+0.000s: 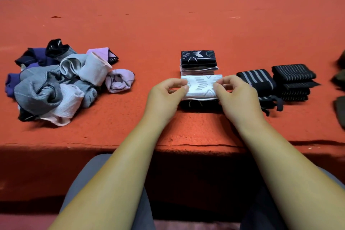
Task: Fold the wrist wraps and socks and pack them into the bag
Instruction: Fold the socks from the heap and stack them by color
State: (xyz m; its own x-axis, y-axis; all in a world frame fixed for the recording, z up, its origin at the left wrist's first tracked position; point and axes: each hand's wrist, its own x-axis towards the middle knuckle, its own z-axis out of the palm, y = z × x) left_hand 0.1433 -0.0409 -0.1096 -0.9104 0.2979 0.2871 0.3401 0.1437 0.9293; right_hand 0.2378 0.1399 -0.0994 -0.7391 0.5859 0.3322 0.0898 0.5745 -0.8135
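A: We have the white patterned sock [201,86] pinched at both ends. Our left hand [166,93] curls thumb and fingers round its left edge, and our right hand [237,93] does the same on the right. It sits folded on a dark piece [199,105] near the front of the bench [168,24], just in front of the folded stack [198,60]. What could slip?

B: The fold, we think. Knit like this springs back, so if we let go unevenly the top layer may open or drag the dark piece askew. Loose threads show at its lower edge and could snag our fingers.

A: And the stack behind?

B: It is close. If we push the sock back carelessly, we could nudge it and tip it over. The wrist wraps [293,80] on our right lie in folded stacks with straps trailing toward us, and a sweeping wrist could catch one.

A: The bag?

B: We cannot pick one out. Dark shapes [339,110] at the far right edge are cut off, and we cannot tell what they are. So we see nothing packed, and the heap of unfolded socks [61,82] lies at our left.
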